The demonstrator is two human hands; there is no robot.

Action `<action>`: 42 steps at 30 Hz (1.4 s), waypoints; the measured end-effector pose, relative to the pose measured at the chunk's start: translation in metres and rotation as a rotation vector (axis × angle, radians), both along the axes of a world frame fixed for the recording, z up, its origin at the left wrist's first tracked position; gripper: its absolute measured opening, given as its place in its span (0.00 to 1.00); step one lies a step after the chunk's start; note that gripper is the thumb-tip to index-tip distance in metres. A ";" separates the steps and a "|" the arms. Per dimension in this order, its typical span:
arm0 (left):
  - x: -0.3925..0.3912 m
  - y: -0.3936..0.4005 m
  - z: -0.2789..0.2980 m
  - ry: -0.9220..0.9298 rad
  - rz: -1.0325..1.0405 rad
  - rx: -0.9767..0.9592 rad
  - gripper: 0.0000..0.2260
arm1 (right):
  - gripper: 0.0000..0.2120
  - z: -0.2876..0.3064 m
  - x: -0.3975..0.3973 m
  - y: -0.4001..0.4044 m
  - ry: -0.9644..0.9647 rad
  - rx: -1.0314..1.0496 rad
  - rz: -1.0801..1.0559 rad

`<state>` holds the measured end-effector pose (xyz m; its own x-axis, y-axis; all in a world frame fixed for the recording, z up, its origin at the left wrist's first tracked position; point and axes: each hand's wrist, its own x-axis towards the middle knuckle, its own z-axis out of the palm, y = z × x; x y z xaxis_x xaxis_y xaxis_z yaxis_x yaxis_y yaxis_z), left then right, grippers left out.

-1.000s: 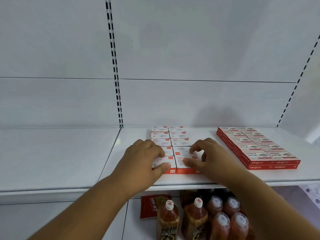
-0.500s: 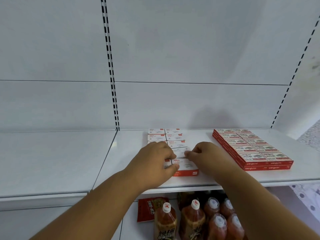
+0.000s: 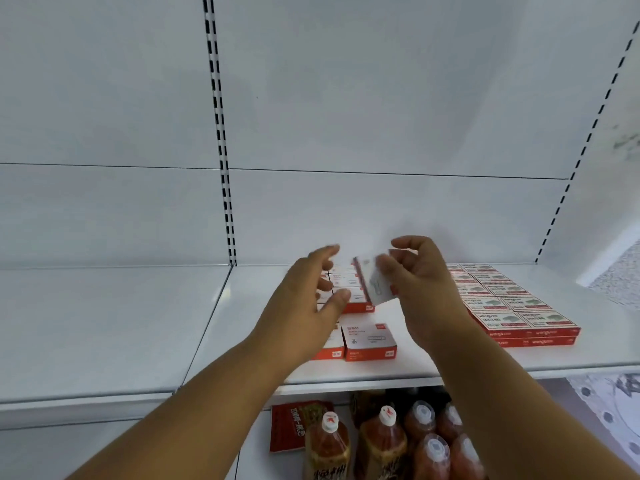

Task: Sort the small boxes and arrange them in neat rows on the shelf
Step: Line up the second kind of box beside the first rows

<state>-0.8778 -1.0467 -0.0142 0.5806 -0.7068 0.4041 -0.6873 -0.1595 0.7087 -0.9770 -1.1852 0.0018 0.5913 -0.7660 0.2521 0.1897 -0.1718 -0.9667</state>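
Right hand (image 3: pixel 420 285) pinched one small box (image 3: pixel 375 284) above the shelf (image 3: pixel 415 358); left hand (image 3: pixel 308 306) hovered, fingers apart.

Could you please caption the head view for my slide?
Right hand lifts a box above the rows; left hand open.

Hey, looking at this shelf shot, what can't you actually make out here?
- Lifted box, head view: motion-blurred, print unreadable; right hand covers its far edge.
- White-and-orange boxes: left hand hides the left column.
- Bottles: cut off by bottom edge.
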 end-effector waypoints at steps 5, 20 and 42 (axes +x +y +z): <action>-0.006 -0.007 0.014 0.216 0.033 -0.171 0.14 | 0.06 -0.004 0.004 0.004 0.032 -0.100 0.150; -0.011 0.018 -0.028 -0.411 0.085 0.404 0.39 | 0.04 -0.028 -0.006 -0.035 0.681 -0.424 -0.009; 0.007 0.025 -0.033 -0.390 0.011 0.310 0.23 | 0.14 -0.036 -0.042 -0.013 0.635 -0.830 0.152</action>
<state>-0.8713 -1.0219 -0.0472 0.4364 -0.8225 0.3647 -0.8888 -0.3310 0.3171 -1.0195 -1.1978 -0.0341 0.8736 -0.4023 0.2739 -0.2351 -0.8416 -0.4863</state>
